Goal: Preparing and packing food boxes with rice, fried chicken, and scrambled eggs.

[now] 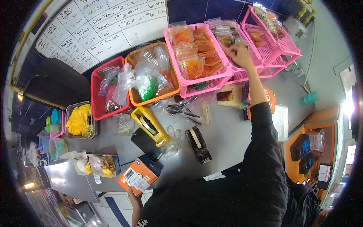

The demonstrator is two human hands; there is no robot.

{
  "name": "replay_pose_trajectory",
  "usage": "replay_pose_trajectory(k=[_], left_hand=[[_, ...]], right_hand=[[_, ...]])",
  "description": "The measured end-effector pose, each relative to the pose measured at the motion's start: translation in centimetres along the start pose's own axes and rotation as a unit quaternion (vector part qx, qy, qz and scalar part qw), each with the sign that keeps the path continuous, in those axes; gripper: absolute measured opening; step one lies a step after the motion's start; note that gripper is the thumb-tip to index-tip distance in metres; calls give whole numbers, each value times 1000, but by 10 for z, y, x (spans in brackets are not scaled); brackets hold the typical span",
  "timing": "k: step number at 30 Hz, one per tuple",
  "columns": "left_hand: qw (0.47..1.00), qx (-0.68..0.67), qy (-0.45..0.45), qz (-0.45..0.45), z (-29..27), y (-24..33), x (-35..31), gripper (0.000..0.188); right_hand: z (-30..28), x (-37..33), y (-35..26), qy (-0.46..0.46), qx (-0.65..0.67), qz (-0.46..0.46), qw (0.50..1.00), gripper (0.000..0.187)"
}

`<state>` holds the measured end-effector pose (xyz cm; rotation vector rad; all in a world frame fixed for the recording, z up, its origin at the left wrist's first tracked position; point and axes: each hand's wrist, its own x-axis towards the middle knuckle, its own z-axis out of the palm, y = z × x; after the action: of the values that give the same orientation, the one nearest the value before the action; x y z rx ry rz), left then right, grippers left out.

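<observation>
My left hand [135,196] grips an orange and dark-blue cardboard food box [138,176] by its lower edge, at the table's near side. A printed label is stuck on the box. My right hand [240,55] is stretched far out over the middle pink basket [247,65]. Its fingers are bent down among small clear plastic packets [226,39]; what lies between the fingertips is hidden. The left pink basket [227,73] beside it holds packets of orange-red sauce [189,68]. An opened food box [116,163] with food inside stands left of the held box.
A yellow tape dispenser [151,126], a black tape dispenser [197,143] and a clear plastic glove [174,142] lie mid-table. Behind them stand a red bin [96,89] and an orange bin [174,85]. Black plastic spoons [177,109] and wooden skewers [206,113] lie near the baskets.
</observation>
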<state>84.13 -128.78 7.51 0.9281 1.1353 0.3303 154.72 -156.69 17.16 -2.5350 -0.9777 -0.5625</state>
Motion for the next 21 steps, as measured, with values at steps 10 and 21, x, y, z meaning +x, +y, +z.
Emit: replay_pose_trajectory(k=[10, 21], left_hand=[[999, -24, 43, 20, -2, -8, 5, 66], [999, -47, 19, 12, -7, -15, 12, 64]], right_hand=[[-53, 4, 46, 73, 588, 415, 690, 22], [-13, 0, 59, 302, 598, 358, 650, 31]])
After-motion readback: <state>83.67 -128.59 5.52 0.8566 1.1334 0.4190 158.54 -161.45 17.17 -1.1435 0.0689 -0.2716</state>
